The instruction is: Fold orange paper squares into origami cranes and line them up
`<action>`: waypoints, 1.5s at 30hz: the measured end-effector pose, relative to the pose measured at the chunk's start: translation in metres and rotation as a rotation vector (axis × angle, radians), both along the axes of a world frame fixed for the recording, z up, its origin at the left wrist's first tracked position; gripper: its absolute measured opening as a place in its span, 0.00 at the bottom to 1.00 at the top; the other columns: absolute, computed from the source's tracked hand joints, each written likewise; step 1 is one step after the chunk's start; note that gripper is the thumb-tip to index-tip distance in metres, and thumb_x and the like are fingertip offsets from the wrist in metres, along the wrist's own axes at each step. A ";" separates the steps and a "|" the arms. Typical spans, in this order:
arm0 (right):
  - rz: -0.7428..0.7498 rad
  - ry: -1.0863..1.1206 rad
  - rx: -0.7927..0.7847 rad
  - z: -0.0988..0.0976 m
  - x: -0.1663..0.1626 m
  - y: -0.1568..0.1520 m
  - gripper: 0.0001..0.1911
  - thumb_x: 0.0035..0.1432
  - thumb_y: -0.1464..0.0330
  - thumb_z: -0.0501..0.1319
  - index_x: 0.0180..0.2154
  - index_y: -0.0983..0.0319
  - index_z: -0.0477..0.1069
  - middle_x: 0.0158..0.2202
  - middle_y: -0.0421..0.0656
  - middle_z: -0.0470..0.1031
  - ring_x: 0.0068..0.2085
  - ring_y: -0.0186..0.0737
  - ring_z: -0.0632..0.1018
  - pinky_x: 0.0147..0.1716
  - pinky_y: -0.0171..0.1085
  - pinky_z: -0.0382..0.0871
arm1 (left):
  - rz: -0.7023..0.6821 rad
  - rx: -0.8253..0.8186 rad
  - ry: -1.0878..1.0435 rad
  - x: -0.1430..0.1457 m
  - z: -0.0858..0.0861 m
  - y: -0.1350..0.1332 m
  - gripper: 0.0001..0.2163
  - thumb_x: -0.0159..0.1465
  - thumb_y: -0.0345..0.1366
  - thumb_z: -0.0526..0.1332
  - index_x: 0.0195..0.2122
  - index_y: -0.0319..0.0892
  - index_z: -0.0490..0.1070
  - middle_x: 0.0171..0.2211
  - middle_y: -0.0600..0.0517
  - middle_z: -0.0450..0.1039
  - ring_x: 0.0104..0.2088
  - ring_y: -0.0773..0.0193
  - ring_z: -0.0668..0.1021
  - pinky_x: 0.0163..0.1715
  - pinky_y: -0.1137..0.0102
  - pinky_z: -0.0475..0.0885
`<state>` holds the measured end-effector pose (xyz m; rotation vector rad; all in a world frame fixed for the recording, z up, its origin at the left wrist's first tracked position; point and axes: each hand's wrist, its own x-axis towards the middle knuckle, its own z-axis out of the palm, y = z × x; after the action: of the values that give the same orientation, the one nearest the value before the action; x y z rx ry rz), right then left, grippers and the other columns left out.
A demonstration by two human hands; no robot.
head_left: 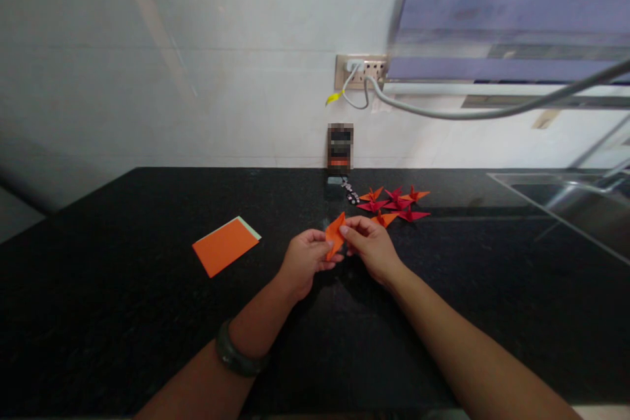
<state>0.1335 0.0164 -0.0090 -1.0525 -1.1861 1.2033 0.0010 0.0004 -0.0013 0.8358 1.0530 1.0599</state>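
Note:
An orange folded paper (335, 236), roughly diamond-shaped, is held up above the dark counter between both hands. My left hand (308, 259) grips its lower left side between thumb and fingers. My right hand (371, 243) pinches its upper right edge, thumb in front; the fingertips behind the paper are partly hidden. Just beyond my right hand sit several folded paper cranes, among them a red crane (413, 215) and an orange crane (385, 218). Off to the left lies a stack of paper sheets (226, 247), orange on top with a pale green edge showing beneath.
A phone-like dark object (340, 147), blurred out, leans on the wall with a beaded strap (350, 193) beside it. Behind is a wall socket (361, 72) with a grey cable (443, 115) running right. A metal sink (581, 203) is set into the black counter (123, 315) at right.

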 end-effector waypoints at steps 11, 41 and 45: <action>0.043 -0.014 -0.029 0.003 -0.009 -0.008 0.10 0.40 0.64 0.66 0.26 0.64 0.72 0.21 0.37 0.71 0.19 0.27 0.67 0.16 0.28 0.62 | 0.098 0.185 0.044 0.001 -0.007 0.003 0.15 0.53 0.44 0.59 0.32 0.35 0.71 0.15 0.58 0.63 0.11 0.78 0.60 0.09 0.81 0.53; -0.010 -0.146 0.113 0.002 -0.005 -0.005 0.07 0.45 0.66 0.60 0.28 0.62 0.68 0.17 0.34 0.64 0.17 0.28 0.65 0.17 0.29 0.59 | 0.144 0.419 0.443 -0.002 -0.010 0.004 0.09 0.52 0.38 0.60 0.28 0.37 0.73 0.23 0.50 0.74 0.23 0.66 0.74 0.23 0.74 0.66; -0.021 -0.172 0.133 0.003 -0.006 -0.007 0.07 0.47 0.65 0.59 0.29 0.62 0.67 0.17 0.34 0.64 0.17 0.29 0.65 0.17 0.30 0.59 | 0.157 0.429 0.468 -0.002 -0.011 0.005 0.10 0.52 0.39 0.60 0.29 0.38 0.74 0.24 0.50 0.75 0.24 0.64 0.75 0.24 0.73 0.67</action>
<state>0.1274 0.0091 -0.0063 -1.0821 -1.3651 1.0185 -0.0011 0.0054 -0.0122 1.4137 1.3164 1.2814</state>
